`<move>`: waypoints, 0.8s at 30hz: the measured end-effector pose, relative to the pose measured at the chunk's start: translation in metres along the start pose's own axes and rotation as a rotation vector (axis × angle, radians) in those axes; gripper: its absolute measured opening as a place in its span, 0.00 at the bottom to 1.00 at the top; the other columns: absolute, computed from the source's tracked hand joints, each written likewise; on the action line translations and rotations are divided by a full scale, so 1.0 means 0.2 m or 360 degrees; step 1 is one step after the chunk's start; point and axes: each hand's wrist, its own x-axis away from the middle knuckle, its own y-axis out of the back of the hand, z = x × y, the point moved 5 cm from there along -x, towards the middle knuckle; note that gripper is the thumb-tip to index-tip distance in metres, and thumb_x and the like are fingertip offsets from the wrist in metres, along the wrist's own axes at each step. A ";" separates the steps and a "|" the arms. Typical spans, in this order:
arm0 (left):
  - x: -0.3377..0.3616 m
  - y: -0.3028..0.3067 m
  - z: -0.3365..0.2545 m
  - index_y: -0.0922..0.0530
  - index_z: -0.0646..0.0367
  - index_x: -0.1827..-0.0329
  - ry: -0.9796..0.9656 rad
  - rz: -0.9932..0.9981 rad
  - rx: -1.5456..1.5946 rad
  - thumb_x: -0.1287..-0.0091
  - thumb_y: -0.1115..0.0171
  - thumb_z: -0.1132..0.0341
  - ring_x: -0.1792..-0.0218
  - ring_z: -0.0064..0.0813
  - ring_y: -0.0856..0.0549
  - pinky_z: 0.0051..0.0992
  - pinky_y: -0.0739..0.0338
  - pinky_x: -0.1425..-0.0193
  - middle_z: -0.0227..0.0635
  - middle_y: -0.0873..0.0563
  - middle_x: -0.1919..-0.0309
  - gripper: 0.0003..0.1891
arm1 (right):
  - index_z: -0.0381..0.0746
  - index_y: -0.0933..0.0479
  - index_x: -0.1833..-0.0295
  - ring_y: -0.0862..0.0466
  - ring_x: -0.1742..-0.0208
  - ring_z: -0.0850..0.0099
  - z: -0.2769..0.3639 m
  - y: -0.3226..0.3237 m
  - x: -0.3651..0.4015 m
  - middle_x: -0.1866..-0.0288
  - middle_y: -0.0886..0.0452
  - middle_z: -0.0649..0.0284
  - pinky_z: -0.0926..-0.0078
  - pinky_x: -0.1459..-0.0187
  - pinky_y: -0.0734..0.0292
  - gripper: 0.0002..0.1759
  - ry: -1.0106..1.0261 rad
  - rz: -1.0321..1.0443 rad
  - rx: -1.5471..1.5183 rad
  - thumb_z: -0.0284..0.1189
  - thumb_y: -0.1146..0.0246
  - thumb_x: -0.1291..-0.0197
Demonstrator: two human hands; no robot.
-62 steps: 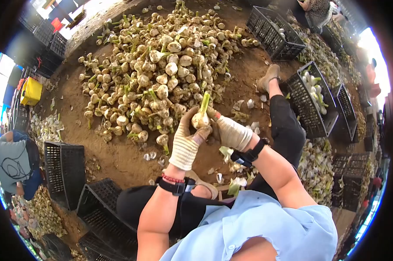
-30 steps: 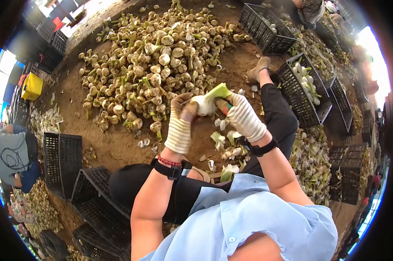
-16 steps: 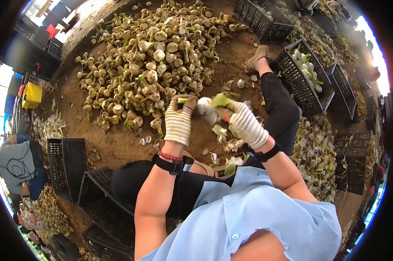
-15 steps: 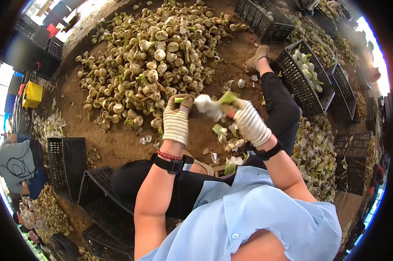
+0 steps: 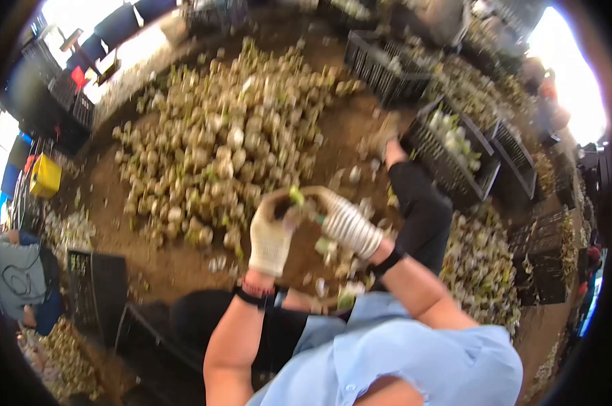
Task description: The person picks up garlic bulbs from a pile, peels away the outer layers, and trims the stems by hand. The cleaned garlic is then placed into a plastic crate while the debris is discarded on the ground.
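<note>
A garlic bulb (image 5: 293,205) with a short green stalk stub sits in mid-air between two gloved hands, above the dirt floor (image 5: 177,260) and just in front of the person's knees. The picture is smeared by motion, so little of the bulb itself shows. The left hand (image 5: 270,233), in a pale knit glove, has its fingers (image 5: 275,203) curled over the bulb and clasps it. The right hand (image 5: 346,223), in a ribbed glove, meets it from the other side with its fingers bent in against the bulb. The blur hides whether they grip it or only press on it.

Below the hands, scraps of peel (image 5: 329,254) lie on the floor beside the person's black trouser leg (image 5: 417,213). A light blue shirt (image 5: 400,355) fills the bottom of the view. Beyond the hands a broad garlic pile (image 5: 231,139) covers the floor. To the right stands a black crate (image 5: 478,172) holding whiter bulbs, with another crate (image 5: 380,68) farther off and a heap of husks (image 5: 482,267) near the leg. At the left edge are a dark crate (image 5: 96,291), a yellow container (image 5: 45,176) and another person in a grey top (image 5: 15,277).
</note>
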 end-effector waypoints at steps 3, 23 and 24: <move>0.02 -0.06 -0.05 0.33 0.60 0.29 -0.0282 -0.0020 -0.0360 0.30 0.38 0.77 0.52 0.23 0.20 0.22 0.19 0.51 0.38 0.23 0.43 0.26 | 0.37 0.29 0.33 0.23 0.43 0.80 0.00 -0.01 -0.01 0.42 0.20 0.69 0.78 0.39 0.28 0.25 -0.0191 -0.0097 -0.0671 0.33 0.34 0.31; 0.02 -0.12 0.07 0.30 0.55 0.37 -0.0556 -0.0124 -0.0783 0.52 0.26 0.82 0.45 0.49 0.23 0.40 0.23 0.42 0.48 0.27 0.43 0.37 | 0.41 0.24 0.43 0.28 0.58 0.84 0.08 0.07 0.04 0.58 0.23 0.75 0.85 0.56 0.31 0.17 -0.0176 -0.0368 -0.0236 0.40 0.38 0.28; 0.03 -0.13 0.07 0.30 0.55 0.37 -0.0555 -0.0124 -0.0783 0.52 0.26 0.82 0.45 0.49 0.23 0.40 0.23 0.42 0.48 0.27 0.43 0.37 | 0.40 0.24 0.44 0.28 0.58 0.84 0.08 0.08 0.03 0.58 0.23 0.74 0.84 0.57 0.30 0.16 -0.0078 -0.0362 -0.0257 0.40 0.38 0.28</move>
